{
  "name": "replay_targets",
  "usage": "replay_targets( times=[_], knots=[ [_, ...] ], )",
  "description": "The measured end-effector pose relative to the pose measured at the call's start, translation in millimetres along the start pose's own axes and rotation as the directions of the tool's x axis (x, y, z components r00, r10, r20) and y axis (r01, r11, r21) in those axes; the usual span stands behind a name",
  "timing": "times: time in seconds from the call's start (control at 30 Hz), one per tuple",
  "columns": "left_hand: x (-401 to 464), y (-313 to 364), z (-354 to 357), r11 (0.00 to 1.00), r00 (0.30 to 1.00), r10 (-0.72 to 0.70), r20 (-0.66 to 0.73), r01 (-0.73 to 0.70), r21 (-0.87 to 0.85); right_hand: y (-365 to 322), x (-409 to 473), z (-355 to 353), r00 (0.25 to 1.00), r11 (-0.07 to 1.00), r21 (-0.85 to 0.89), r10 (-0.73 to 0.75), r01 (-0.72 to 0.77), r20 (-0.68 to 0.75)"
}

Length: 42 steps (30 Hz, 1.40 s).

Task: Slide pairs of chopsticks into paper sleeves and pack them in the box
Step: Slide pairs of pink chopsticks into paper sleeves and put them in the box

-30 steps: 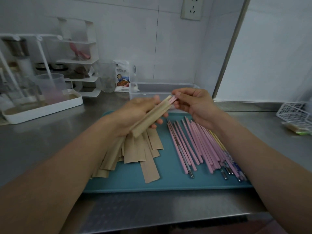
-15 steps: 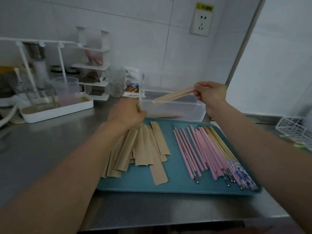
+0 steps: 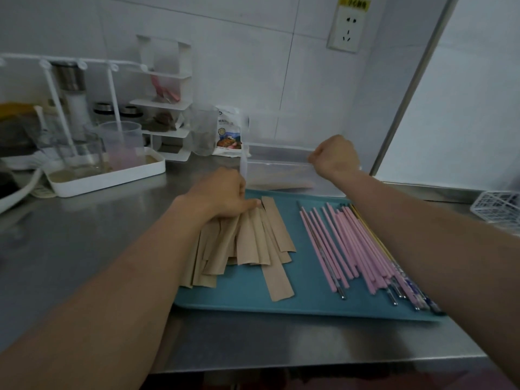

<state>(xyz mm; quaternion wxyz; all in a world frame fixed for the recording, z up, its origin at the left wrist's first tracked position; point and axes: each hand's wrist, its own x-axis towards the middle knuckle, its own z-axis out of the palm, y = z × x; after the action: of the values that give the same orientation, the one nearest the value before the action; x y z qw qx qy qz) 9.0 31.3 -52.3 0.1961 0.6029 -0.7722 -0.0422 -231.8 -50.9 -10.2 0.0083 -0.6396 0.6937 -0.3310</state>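
Teal tray [image 3: 304, 306] sits near on steel counter [image 3: 84, 243]. Paper sleeves [image 3: 247, 246] fanned on tray's left; pink chopsticks [image 3: 349, 249] w/ a few patterned ones on its right. Left hand [image 3: 222, 194] rests palm-down on far ends of sleeves, fingers only loosely bent, not clearly gripping any. Just beyond tray, clear box [image 3: 281, 171] w/ filled sleeves [image 3: 281, 182] lying inside. Right hand [image 3: 334, 157] is over box's far-right rim, fingers curled tight; can't tell if it holds anything.
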Motion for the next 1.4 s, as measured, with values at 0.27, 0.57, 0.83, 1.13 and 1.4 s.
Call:
replay_targets(
  times=[0.27,0.57,0.83,1.13,1.4],
  knots=[
    [0.5,5.2,-1.1,0.998,0.991,0.071,-0.111,-0.07,0.007,-42.1,-78.2,-29.8,0.919,0.957,0.01,-0.282,0.291,0.276],
    [-0.7,19.8,7.7,0.984,0.977,0.166,-0.136,-0.173,-0.035,-39.7,-105.9,-18.9,0.706,1.0,-0.005,0.015,-0.015,0.708],
    [0.6,24.7,11.8,0.966,0.963,0.249,-0.106,-0.255,-0.045,-42.3,-105.4,-20.8,0.693,0.999,-0.033,0.036,-0.018,0.72],
    [-1.0,28.0,12.8,0.967,0.963,0.247,-0.104,-0.252,-0.039,-43.4,-108.1,-27.5,0.696,0.999,-0.041,0.036,-0.01,0.717],
    [-1.4,25.5,10.4,0.95,0.946,0.31,-0.093,-0.311,0.001,-51.8,-110.6,-29.0,0.704,0.984,-0.131,0.01,0.118,0.71]
  ],
)
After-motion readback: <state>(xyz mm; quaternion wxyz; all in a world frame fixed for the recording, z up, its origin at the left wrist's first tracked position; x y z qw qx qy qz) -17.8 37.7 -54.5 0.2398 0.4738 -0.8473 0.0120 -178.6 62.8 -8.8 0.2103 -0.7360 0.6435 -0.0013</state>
